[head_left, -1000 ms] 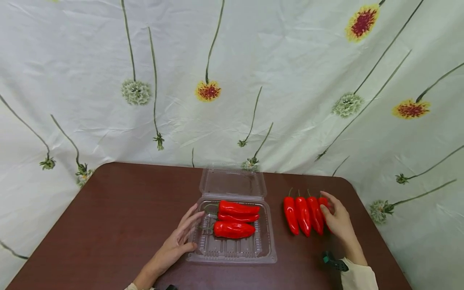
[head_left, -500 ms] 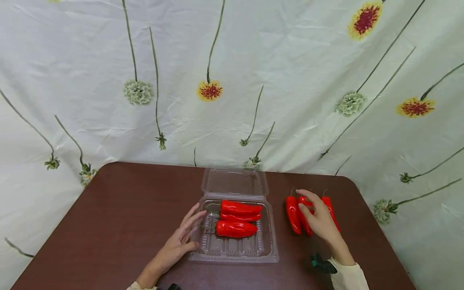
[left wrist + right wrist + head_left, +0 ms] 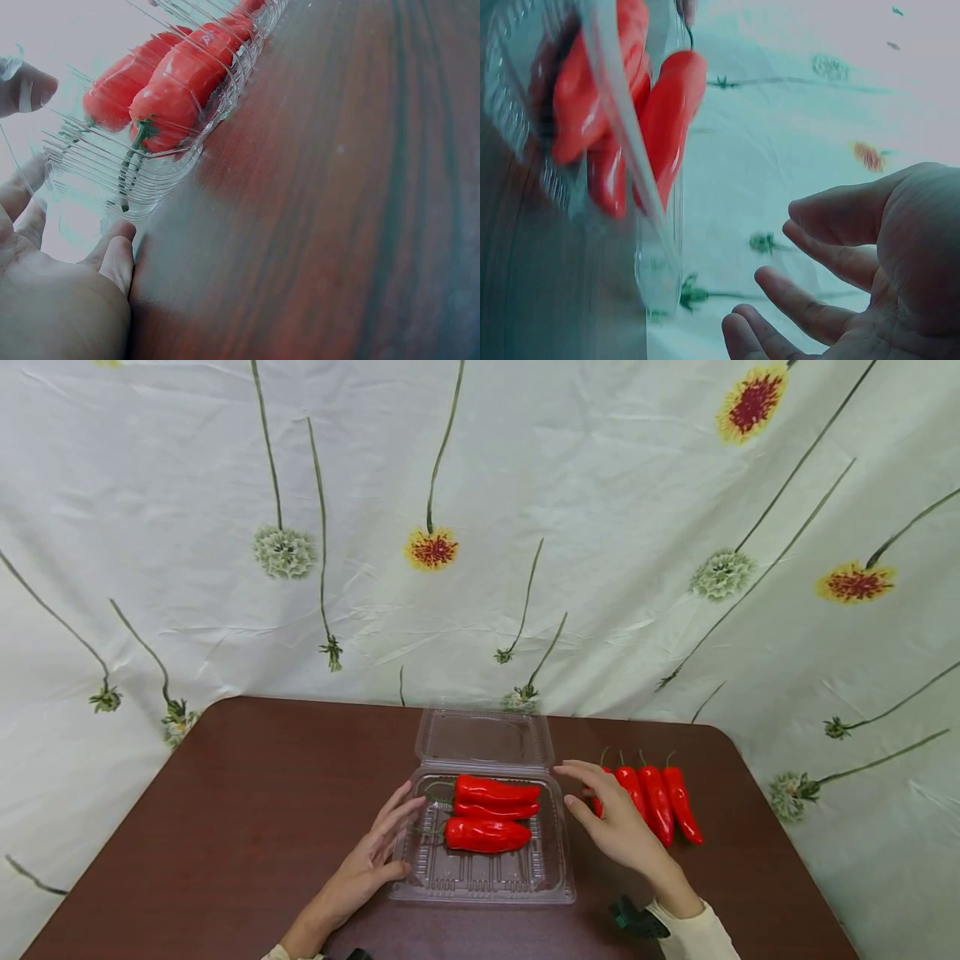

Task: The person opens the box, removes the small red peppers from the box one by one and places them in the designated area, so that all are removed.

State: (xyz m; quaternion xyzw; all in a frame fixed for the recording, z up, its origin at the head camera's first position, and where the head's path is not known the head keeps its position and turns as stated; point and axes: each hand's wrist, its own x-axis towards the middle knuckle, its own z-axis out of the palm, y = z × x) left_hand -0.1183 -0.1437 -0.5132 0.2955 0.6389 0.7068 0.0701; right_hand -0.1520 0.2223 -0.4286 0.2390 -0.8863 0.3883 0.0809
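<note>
A clear plastic clamshell box [image 3: 555,860] lies open on the table, with its lid [image 3: 483,739] folded back. Three red peppers [image 3: 487,835] lie in it, their green stems pointing left. My left hand [image 3: 363,864] is at the box's left side, fingers spread along the rim and curling round nothing. My right hand [image 3: 618,827] hovers just right of the box, holding nothing; the right wrist view shows its fingers apart and loosely bent. Behind it, a row of several more red peppers [image 3: 657,802] lies on the table, stems away from me; the hand partly hides the leftmost.
The dark brown wooden table [image 3: 247,827] has rounded far corners. A white cloth [image 3: 622,527] with printed flowers hangs right behind its back edge, close to the lid. A dark wrist strap [image 3: 637,918] sits by my right sleeve.
My right hand has left the rightmost pepper and moved left over the row to the box's right side, carrying nothing. My left hand and the peppers stay put.
</note>
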